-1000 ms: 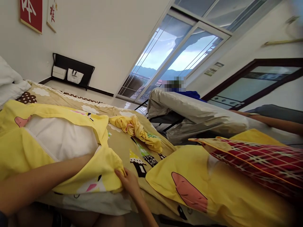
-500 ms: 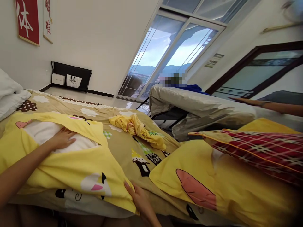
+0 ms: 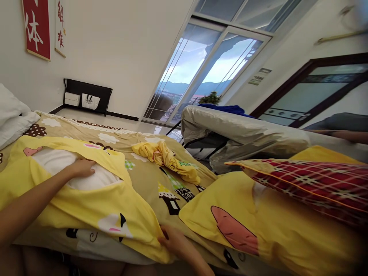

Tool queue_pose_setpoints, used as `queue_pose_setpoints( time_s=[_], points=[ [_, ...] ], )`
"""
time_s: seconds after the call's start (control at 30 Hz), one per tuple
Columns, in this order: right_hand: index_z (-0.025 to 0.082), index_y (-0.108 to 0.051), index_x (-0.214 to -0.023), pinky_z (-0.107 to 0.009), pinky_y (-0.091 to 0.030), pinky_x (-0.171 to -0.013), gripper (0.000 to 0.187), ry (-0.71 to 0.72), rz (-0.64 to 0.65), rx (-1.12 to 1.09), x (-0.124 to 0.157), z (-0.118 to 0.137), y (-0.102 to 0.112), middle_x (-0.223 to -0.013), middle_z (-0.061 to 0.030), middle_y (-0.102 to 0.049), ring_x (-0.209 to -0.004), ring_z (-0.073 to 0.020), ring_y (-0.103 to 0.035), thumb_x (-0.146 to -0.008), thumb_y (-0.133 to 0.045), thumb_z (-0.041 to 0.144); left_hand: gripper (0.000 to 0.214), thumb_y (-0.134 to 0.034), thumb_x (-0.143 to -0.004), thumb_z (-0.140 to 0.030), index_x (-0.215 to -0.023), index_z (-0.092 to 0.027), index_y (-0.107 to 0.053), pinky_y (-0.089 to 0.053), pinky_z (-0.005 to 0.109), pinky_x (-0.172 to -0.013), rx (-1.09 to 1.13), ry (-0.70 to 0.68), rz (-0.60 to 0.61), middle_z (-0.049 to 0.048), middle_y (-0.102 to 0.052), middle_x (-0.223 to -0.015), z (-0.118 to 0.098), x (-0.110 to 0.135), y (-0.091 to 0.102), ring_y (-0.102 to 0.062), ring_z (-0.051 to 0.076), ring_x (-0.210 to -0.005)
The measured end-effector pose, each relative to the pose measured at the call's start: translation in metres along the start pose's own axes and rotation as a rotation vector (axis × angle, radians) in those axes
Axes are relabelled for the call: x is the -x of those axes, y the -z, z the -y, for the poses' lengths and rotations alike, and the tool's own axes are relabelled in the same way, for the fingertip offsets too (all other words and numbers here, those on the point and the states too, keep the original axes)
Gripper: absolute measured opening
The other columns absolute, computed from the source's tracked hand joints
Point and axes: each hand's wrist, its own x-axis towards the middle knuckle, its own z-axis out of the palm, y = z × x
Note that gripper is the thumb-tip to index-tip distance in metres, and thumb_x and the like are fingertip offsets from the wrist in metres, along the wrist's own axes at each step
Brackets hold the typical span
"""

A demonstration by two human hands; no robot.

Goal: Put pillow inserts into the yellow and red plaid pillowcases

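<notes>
Yellow pillowcase (image 3: 100,205) lies on the bed (image 3: 149,186) at 8 o'clock in the view, white pillow (image 3: 53,159) showing through its opening. Left hand (image 3: 82,168) rests on the white pillow inside that opening, fingers close together, cannot tell whether pinching; right hand (image 3: 174,241) pinches the pillowcase's 4 o'clock corner. Crumpled yellow cloth (image 3: 166,157) lies at 12 o'clock from the right hand.

A red sign (image 3: 36,32) with white writing hangs at ten o'clock, next to a white sign (image 3: 60,30). Below them, a black bench (image 3: 94,87) holds a white box (image 3: 71,99) and a white bag (image 3: 91,102). Big windows (image 3: 184,69) are at one o'clock, near a leafy plant (image 3: 211,98). A blue cloth (image 3: 230,110) lies at two. A red checked cushion (image 3: 316,182) is between three and four.
</notes>
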Motion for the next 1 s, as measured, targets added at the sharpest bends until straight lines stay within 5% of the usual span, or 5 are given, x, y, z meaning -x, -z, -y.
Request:
queue_pose_setpoints(
  time_s=[0.2,0.37,0.53,0.77,1.0],
  points=[
    [0.013,-0.054,-0.123,-0.033,-0.045,-0.087,0.044,0.326,-0.326,0.136,-0.080,0.116,0.006,-0.119,-0.0148,-0.062,-0.104,-0.0217,-0.059,-0.084,-0.046,0.032,0.044,-0.035,-0.084,-0.011,-0.123,-0.017,-0.054,-0.036,0.045,-0.100,-0.091,-0.013,-0.266,0.0134,-0.056,-0.130,-0.035,-0.013,0.012,-0.050,0.027,-0.121],
    [0.017,-0.053,-0.123,-0.038,-0.040,-0.084,0.046,0.349,-0.460,0.251,-0.126,0.198,-0.023,-0.119,-0.0146,-0.060,-0.106,-0.0274,-0.053,-0.078,-0.054,0.026,0.041,-0.031,-0.092,-0.018,-0.127,-0.015,-0.051,-0.035,0.044,-0.102,-0.041,-0.059,-0.398,0.0126,-0.053,-0.135,-0.030,-0.019,0.005,-0.046,0.025,-0.125],
    [0.018,-0.065,-0.080,-0.032,-0.036,-0.064,0.024,0.361,-0.486,0.365,-0.141,0.194,0.000,-0.078,-0.0136,-0.066,-0.068,-0.0200,-0.059,-0.082,-0.043,0.010,0.043,-0.034,-0.089,-0.011,-0.124,-0.018,-0.057,-0.038,0.035,-0.103,0.026,-0.257,-0.285,0.0071,-0.059,-0.130,-0.031,-0.041,0.009,-0.051,0.020,-0.122],
    [0.016,-0.061,-0.082,-0.026,-0.026,-0.054,0.023,0.436,-0.556,0.493,-0.115,0.180,0.041,-0.069,-0.0076,-0.063,-0.058,-0.0152,-0.056,-0.086,-0.040,0.008,0.041,-0.043,-0.092,-0.026,-0.133,-0.023,-0.050,-0.027,0.047,-0.110,-0.093,-0.396,-0.361,0.0096,-0.041,-0.146,-0.069,-0.064,-0.011,-0.036,0.026,-0.135],
    [0.016,-0.060,-0.077,-0.026,-0.024,-0.053,0.016,0.479,-0.648,0.574,-0.088,0.176,0.061,-0.068,-0.0048,-0.065,-0.057,-0.0142,-0.054,-0.077,-0.047,0.007,0.037,-0.047,-0.090,-0.034,-0.123,-0.022,-0.058,-0.038,0.058,-0.094,-0.195,-0.288,-0.276,0.0146,-0.048,-0.140,-0.080,-0.032,-0.017,-0.044,0.038,-0.126]
  ],
)
